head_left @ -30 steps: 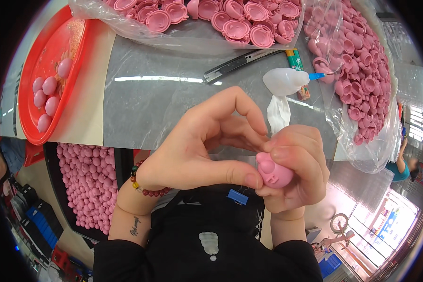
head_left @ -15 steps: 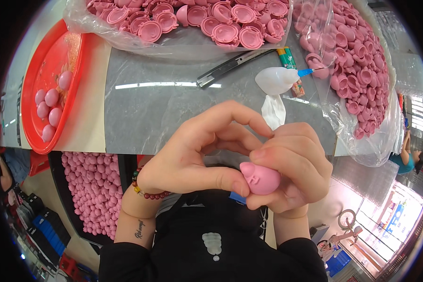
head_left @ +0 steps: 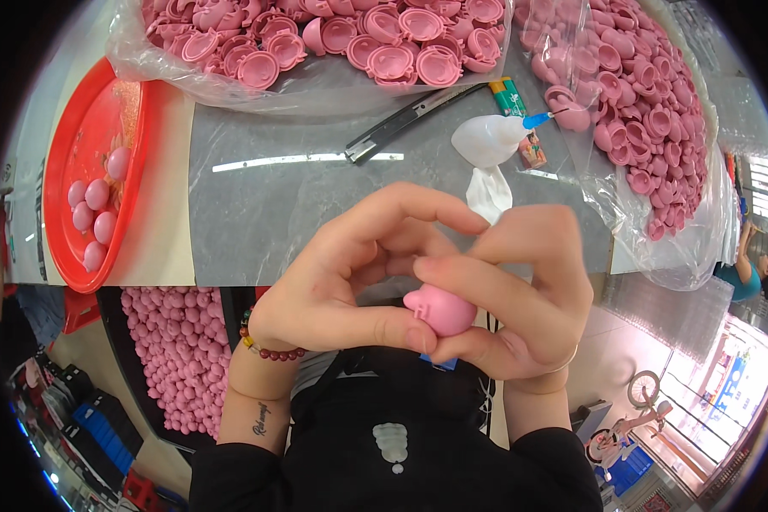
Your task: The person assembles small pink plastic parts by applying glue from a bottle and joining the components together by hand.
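Note:
A small pink rounded plastic piece (head_left: 445,311) with a pointed ear-like bump and a small raised hinge-like detail is held in front of my chest, over the table's near edge. My right hand (head_left: 533,299) grips it between thumb and fingers from the right. From the left, my left hand (head_left: 337,282) presses its thumb against the piece's lower left side, the other fingers arched above and partly hidden. Beyond my hands lie a white squeeze bottle (head_left: 486,141) with a blue needle tip, a white tissue (head_left: 489,194) and a black utility knife (head_left: 401,128).
Pink half-shells (head_left: 392,61) fill a clear plastic bag at the far side; more pink shells (head_left: 657,124) heap in another at right. Several pink balls (head_left: 96,194) sit in a red tray (head_left: 90,111). Beside my left arm, pink balls (head_left: 179,358) fill a black bin. A green box-like item (head_left: 508,98) lies by the bottle.
The pink piece has shifted left in my hands and turned, so its raised detail now faces lower left. My right fingers have lifted and spread slightly. The whole view has shifted a little.

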### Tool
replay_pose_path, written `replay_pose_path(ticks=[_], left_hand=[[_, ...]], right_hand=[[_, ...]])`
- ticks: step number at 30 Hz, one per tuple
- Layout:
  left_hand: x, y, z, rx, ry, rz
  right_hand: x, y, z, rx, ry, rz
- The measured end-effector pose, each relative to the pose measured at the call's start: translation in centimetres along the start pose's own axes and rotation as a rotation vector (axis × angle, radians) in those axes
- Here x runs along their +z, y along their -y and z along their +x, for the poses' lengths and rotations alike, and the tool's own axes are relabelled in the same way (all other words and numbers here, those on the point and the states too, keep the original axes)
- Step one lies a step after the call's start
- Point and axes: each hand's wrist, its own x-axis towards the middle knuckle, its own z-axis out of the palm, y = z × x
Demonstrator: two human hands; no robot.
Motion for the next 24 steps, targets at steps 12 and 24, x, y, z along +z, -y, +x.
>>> replay_pose_path(ticks=[12, 24], left_hand=[[-0.8, 1.5, 0.5, 0.294, 0.088, -0.026], [-0.1, 0.9, 0.5, 0.305, -0.060, 0.147]], right_hand=[[-0.7, -1.6, -2.1, 0.399, -0.067, -0.239], [-0.8, 0.3, -4.2, 0.692, -0.400, 0.183]])
